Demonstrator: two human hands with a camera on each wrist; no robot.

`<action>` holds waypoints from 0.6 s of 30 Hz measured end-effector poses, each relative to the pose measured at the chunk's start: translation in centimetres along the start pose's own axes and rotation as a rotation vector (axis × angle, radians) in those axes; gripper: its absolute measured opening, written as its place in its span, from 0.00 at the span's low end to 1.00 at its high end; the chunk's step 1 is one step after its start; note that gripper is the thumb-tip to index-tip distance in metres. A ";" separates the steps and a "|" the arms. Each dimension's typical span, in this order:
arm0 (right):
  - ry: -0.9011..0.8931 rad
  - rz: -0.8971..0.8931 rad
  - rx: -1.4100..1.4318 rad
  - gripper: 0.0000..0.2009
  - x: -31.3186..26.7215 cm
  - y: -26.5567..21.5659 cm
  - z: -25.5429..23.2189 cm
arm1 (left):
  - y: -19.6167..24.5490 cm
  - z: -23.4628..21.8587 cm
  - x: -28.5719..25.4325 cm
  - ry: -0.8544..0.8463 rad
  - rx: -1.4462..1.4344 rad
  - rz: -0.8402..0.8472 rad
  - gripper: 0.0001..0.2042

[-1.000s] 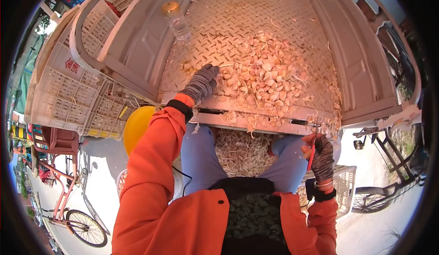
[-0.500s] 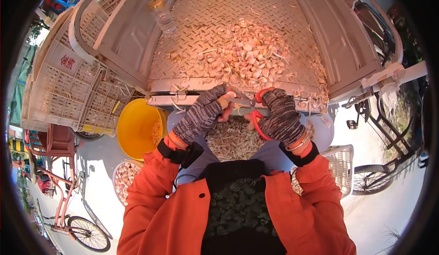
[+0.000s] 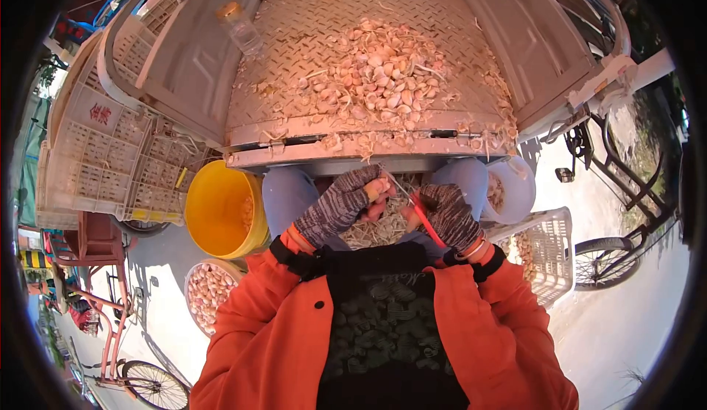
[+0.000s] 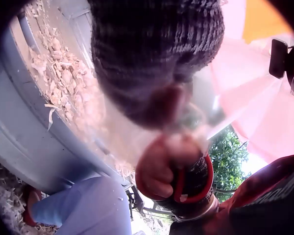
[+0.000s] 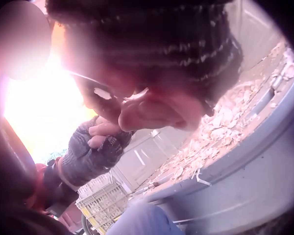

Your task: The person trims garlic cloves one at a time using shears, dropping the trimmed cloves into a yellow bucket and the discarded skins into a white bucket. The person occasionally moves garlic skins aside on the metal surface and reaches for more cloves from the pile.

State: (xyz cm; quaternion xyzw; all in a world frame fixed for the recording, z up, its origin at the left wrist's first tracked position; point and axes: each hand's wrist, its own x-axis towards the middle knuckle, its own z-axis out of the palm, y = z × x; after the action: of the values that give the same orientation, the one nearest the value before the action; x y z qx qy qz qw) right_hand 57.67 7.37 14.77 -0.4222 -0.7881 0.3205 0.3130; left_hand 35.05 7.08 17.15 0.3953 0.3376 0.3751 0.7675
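Both hands wear grey knitted fingerless gloves and meet over the lap. My left hand [image 3: 342, 205] has its fingers bent together, pinching a small garlic clove mostly hidden by the fingertips. In my right hand [image 3: 451, 217] are scissors with red handles [image 3: 427, 220]; their blades [image 3: 398, 183] point toward the left fingertips. One red handle loop [image 4: 209, 178] curves round the right hand in the left wrist view. The right wrist view shows the left hand [image 5: 95, 149] close to the blades. A pile of garlic cloves [image 3: 383, 75] lies on the metal cargo bed [image 3: 317, 5] ahead.
Left of the legs stand a yellow bucket [image 3: 202, 215] and a tub of garlic cloves [image 3: 208, 292]. On the right are a pale bucket [image 3: 521, 188] and a white crate [image 3: 557, 255]. A gold-lidded jar [image 3: 244, 36] stands on the bed. Peels [image 3: 366, 235] cover the ground between the legs.
The left hand has come back from the pile to the lap. The right hand has brought the scissors inward to it, and both hands now sit lower, nearer the body. The head view has shifted.
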 end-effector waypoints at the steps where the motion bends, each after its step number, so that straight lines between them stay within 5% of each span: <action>1: -0.008 0.091 0.094 0.12 -0.4 0.1 0.2 | -0.1 -0.1 -0.4 -0.012 0.009 -0.092 0.11; 4: -0.018 0.266 0.269 0.11 1.2 1.0 0.2 | -2.2 -3.6 -0.5 -0.002 -0.065 -0.194 0.12; 6: 0.033 0.420 0.436 0.12 3.4 1.8 0.4 | -4.7 -8.1 -0.4 0.035 -0.645 -0.023 0.14; 8: 0.011 0.266 0.341 0.17 5.6 3.9 1.3 | -2.7 -9.5 1.0 0.200 -0.658 0.028 0.12; 10: 0.000 0.384 0.582 0.15 8.7 2.1 1.7 | 0.2 -10.0 3.8 0.488 0.048 -0.017 0.12; 11: 0.031 0.362 0.675 0.11 9.9 1.5 2.1 | 1.2 -10.3 5.4 0.489 0.039 -0.018 0.12; 13: 0.020 0.429 0.646 0.11 10.7 2.4 3.5 | 2.1 -10.5 8.4 0.458 0.769 0.314 0.12; 14: 0.015 0.478 0.620 0.13 11.0 3.0 4.2 | 2.2 -10.7 9.5 0.459 0.760 0.309 0.12; 16: 0.081 0.484 0.773 0.11 11.0 3.4 4.7 | 2.4 -11.1 11.1 0.407 1.516 0.270 0.16; 18: 0.090 0.561 0.829 0.09 10.7 3.5 4.3 | 2.5 -11.5 11.6 0.311 1.630 0.164 0.17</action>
State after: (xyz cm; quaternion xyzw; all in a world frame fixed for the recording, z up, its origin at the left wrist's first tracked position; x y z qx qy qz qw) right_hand 51.23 17.18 11.88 -0.4712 -0.4363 0.6599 0.3900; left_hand 30.63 21.94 11.45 0.7940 0.5756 0.1181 0.1561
